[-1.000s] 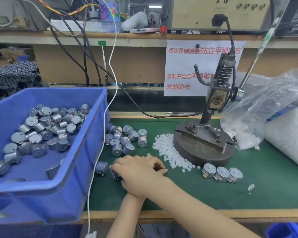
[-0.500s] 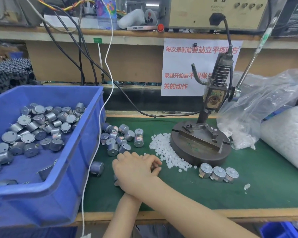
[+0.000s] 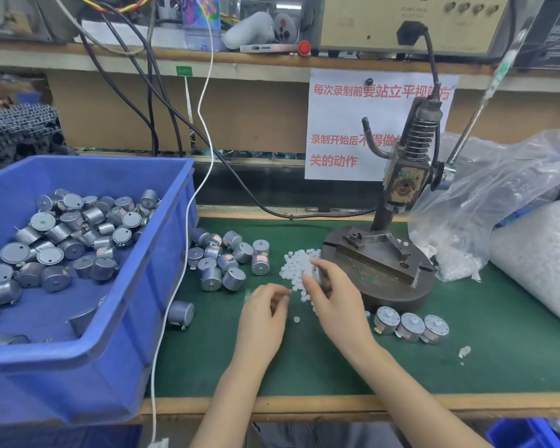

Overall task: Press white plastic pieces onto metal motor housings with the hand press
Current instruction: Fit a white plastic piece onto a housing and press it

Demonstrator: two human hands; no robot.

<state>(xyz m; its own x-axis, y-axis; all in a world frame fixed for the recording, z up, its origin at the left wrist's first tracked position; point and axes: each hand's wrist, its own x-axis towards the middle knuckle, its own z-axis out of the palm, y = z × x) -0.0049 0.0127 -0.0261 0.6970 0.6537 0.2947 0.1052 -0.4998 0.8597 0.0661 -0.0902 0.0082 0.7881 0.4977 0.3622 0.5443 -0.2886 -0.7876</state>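
Pick-up step: right hand [image 3: 333, 297] fingers grip small silver motor housing [image 3: 317, 273]; left hand [image 3: 265, 315] fingers curled, hold unclear. Nxt: add white plastic piece [image 3: 296, 319], seat under dark hand press [image 3: 404, 179].

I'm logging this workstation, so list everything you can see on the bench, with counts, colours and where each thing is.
Bin: one, blue, left; many grey motors inside.
Loose motors: a dozen or so, grey, beside bin.
White pieces: pile, white, centre.
Press: one, dark metal, right of centre.
Row of motors: three, grey, before press.
Bags: two, clear, far right.
Sign: one, white, behind press.
Left hand: by pile; grip unclear.
Right hand: holds one grey motor.
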